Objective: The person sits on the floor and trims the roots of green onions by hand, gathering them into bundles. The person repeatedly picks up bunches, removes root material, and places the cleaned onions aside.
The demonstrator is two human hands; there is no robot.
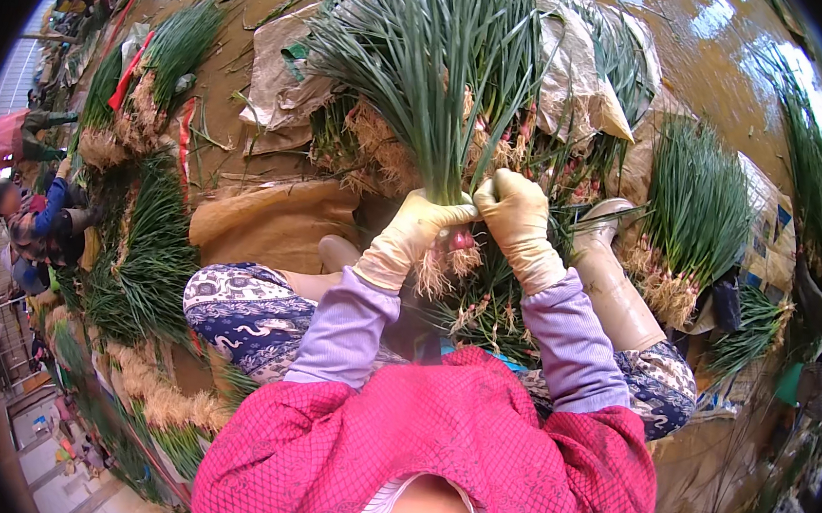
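Note:
My left hand point(417, 231), in a cream rubber glove, is closed around a bunch of spring onions point(444, 149) near its base. The long green leaves fan upward, away from me. Below the fist hang reddish bulbs point(462, 240) and pale stringy roots point(433, 272). My right hand point(514, 210), gloved alike, is curled beside the bunch with thumb and fingers pinched around a thin green leaf or stalk point(493, 143). What else its fingers may hold is hidden. Loose spring onions point(483, 310) lie between my legs, under the hands.
Root-on spring onions point(384, 140) are heaped ahead, beside woven sacks point(295, 70). A brown sheet point(274, 222) lies left of my boots. More bundles stand at the right point(700, 216) and left point(140, 255). Muddy water point(693, 47) covers ground beyond. Another person point(40, 224) sits at far left.

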